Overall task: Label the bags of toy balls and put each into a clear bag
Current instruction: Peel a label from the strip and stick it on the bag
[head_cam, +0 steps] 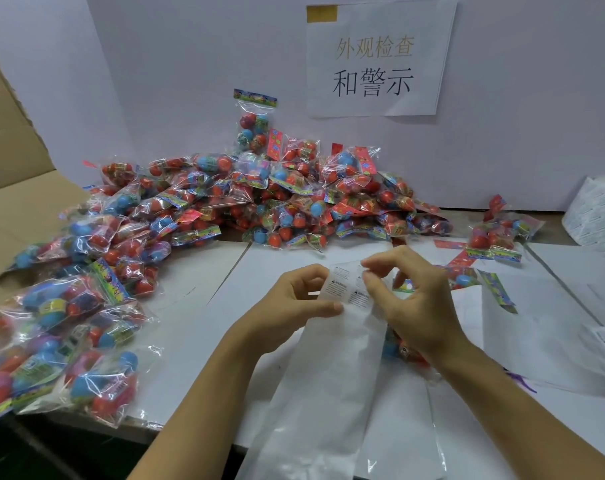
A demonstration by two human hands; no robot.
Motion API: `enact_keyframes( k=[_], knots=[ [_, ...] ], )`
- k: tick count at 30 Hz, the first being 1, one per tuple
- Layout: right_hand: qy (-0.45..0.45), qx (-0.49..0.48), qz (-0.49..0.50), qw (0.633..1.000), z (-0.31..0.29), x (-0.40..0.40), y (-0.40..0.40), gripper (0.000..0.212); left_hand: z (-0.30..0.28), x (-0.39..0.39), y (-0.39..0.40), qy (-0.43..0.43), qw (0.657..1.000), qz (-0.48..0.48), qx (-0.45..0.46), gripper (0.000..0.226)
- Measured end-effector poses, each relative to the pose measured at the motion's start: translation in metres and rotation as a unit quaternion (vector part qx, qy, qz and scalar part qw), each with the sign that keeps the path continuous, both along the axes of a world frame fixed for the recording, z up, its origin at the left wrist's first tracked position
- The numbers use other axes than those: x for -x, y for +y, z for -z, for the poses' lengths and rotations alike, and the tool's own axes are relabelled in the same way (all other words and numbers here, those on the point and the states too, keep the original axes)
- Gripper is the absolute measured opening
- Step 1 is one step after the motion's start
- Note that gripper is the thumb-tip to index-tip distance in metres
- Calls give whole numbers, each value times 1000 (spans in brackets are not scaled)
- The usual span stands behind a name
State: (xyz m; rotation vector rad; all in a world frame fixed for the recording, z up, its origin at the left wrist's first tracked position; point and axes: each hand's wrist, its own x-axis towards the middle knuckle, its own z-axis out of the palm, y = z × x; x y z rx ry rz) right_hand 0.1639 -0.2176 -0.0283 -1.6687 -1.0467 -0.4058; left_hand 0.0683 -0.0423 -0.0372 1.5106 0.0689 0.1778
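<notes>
Between both hands | clear bag (332,368) | left hand (294,303), right hand (412,303) pinch its top

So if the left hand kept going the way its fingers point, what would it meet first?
The left hand points rightward, already pinching the clear bag; just beyond is the right hand, though depth is unclear.

A single head-worn wide-angle view looks forward and down, close over the white table (225,271), toward the wall (190,64) filling the frame's upper half.
</notes>
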Motion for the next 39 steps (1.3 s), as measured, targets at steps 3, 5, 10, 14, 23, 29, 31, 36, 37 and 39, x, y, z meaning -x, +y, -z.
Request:
enact_keyframes(
  k=[3, 5, 10, 14, 23, 29, 31, 36, 37, 39],
  knots=[
    [-10, 36, -22, 999, 0, 2, 0, 11, 0, 0, -1, 8, 1000, 16, -25, 34],
    [-17, 49, -29, 998, 0, 2, 2, 9, 0, 1, -1, 6, 999, 29, -41, 29],
    [3, 84, -45, 995, 3, 3, 3, 10, -1, 2, -4, -2, 998, 46, -42, 39],
    [10, 100, -47, 994, 5, 1, 2, 14, -2, 1, -5, 2, 998, 43, -53, 45],
    [21, 79, -43, 996, 4, 0, 2, 16, 3, -1, -4, 15, 999, 11, -27, 24],
    [18, 84, -45, 995, 6, -1, 2, 16, 8, -3, -1, -44, 997, -29, -65, 19],
    [16, 81, -41, 996, 6, -1, 2, 16, 6, -3, -1, -63, 995, -44, -59, 21],
    [2, 77, -41, 996, 6, 0, 2, 19, 4, -2, -3, -80, 988, -59, -117, 13],
    [0, 73, -43, 996, 6, 0, 1, 18, 4, -2, -4, -83, 987, -57, -129, 8],
    [-15, 62, -40, 997, 5, 2, 1, 17, 3, -2, -5, -86, 983, -57, -154, 10]
  ],
)
